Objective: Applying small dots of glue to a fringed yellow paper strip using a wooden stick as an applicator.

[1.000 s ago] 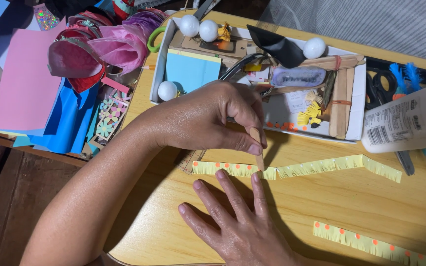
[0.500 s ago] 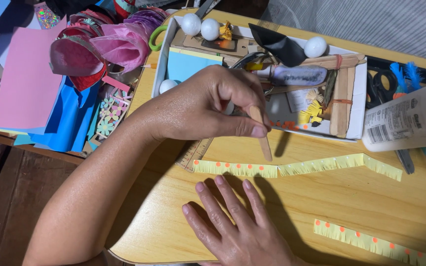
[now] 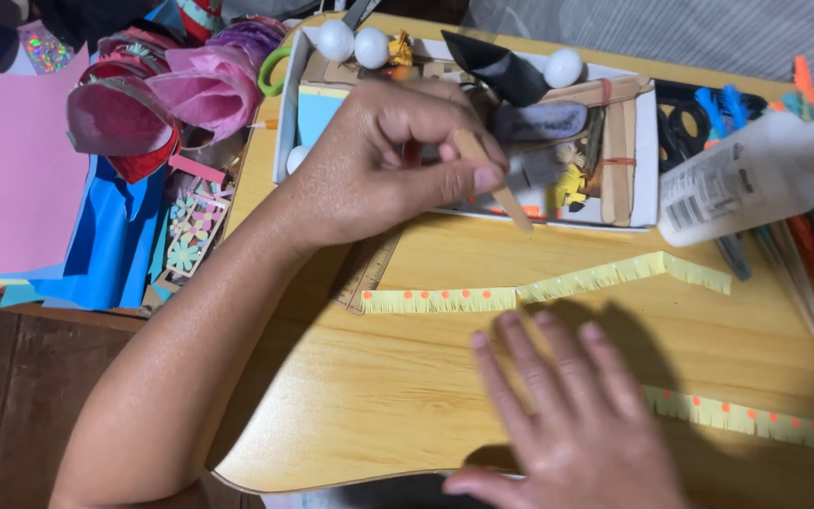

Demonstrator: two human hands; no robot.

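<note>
Near the centre top of the frame, the left hand (image 3: 379, 160) reaches in from the lower left along a bare forearm and hovers above the bench (image 3: 407, 396), its fingers (image 3: 445, 179) closed tight on a flat wooden stick (image 3: 492, 179). Thumb and forefinger pinch the stick's upper end, and its free end slants down to the right, over the front edge of the white tray (image 3: 643, 203) of craft supplies. Just below the stick, a yellow fringed paper strip (image 3: 539, 287) with small orange dots lies flat on the wood, running from left of centre up toward the right. At the bottom centre, the right hand (image 3: 567, 415) is blurred and holds nothing, palm down with its fingers spread slightly apart and pointing up the frame; whether it touches the wood cannot be told. A second yellow fringed strip (image 3: 756, 419) lies just to its right. In the upper right, a white glue bottle (image 3: 746, 179) lies on its side. Pink and blue paper sheets (image 3: 40, 207) fill the left edge.
</note>
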